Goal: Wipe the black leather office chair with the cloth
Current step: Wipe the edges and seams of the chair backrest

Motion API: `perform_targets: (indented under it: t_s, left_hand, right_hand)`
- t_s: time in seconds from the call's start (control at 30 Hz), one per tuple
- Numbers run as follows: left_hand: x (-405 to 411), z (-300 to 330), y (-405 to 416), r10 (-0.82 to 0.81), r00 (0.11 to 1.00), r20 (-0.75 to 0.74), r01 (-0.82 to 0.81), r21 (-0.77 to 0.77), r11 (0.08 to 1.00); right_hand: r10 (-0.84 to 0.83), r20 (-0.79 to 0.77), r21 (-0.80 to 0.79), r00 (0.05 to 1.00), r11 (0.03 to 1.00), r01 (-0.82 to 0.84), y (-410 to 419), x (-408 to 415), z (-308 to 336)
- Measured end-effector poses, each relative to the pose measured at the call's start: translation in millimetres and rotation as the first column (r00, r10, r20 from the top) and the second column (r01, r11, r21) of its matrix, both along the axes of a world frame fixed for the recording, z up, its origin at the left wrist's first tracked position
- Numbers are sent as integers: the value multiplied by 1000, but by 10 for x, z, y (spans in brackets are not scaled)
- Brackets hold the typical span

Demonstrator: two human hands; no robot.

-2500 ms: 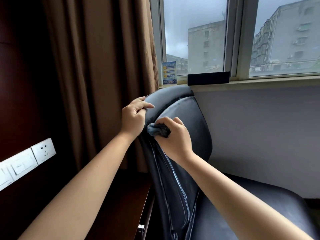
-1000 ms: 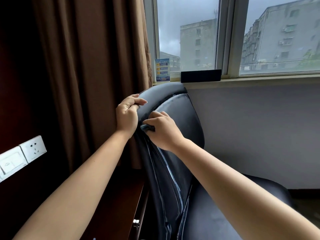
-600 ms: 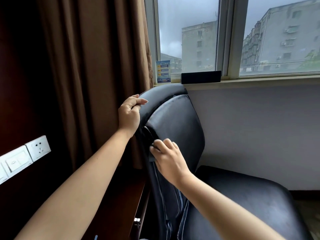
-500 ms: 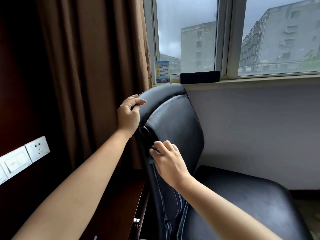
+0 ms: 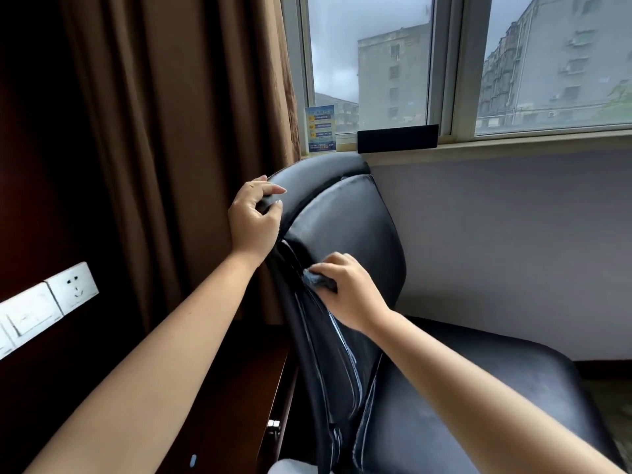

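cloth [image 5: 319, 281] mostly under right hand [image 5: 349, 290]

the office chair [image 5: 345, 234] is seen in glossy black leather, the cloth [image 5: 318, 281] in dark blue-grey. the curtain [image 5: 178, 138] is coloured plain brown, the wall sockets [image 5: 48, 302] white, the card [image 5: 320, 129] blue with yellow.

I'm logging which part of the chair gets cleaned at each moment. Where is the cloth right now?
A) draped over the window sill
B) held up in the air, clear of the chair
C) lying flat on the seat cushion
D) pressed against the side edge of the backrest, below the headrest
D: the right hand holds the bunched cloth against the side edge of the chair backrest, while the left hand grips the top.
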State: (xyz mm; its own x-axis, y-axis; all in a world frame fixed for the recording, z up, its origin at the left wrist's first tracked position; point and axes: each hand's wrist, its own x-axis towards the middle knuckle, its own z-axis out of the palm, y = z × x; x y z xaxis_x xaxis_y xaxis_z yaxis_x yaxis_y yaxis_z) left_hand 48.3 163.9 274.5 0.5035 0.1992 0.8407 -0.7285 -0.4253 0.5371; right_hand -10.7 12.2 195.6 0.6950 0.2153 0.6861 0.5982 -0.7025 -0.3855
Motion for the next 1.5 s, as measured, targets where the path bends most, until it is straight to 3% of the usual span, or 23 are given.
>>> perform_targets:
  t_s: [0.27,0.43,0.53,0.67,0.8,0.87,1.03,1.2,1.4,1.5]
  left_hand:
    - [4,5,-12,48,998,51,-52,77,996]
    - [-4,-27,34,173,968,184,-220,285,933]
    - [-39,-75,74,285,918,275,-385,453,804]
    - [-58,-87,165,358,803,477,-596,613,519]
    - [-10,-97,295,28,773,634,-623,750,222]
    - [-9,-61,338,-70,776,627,-614,776,145]
    - [-4,-70,333,-108,774,624,-612,781,124]
    - [47,-203,342,-159,783,601,-582,799,152]
    - [2,-327,283,-180,773,608,-593,794,135]
    - [-10,-381,246,-152,772,618,-597,786,163]
  right_hand:
    - [-51,-118,7,992,999,52,-130,-118,-207]
    - [-79,-8,111,997,991,79,-19,-33,67]
    - [-63,-5,74,998,995,64,37,12,117]
    - [-53,-40,-49,998,997,51,-89,-20,-161]
    - [-93,-140,-74,986,994,83,-266,-92,-430]
    - [-93,-143,-41,985,995,88,-254,-79,-451]
    - [-109,-71,122,992,986,117,-166,21,-379]
    - [-135,53,-82,989,987,139,-204,-44,-646]
    - [-149,-60,-63,987,987,145,-320,-156,-963]
    - [-160,-56,56,986,985,163,-261,-96,-792]
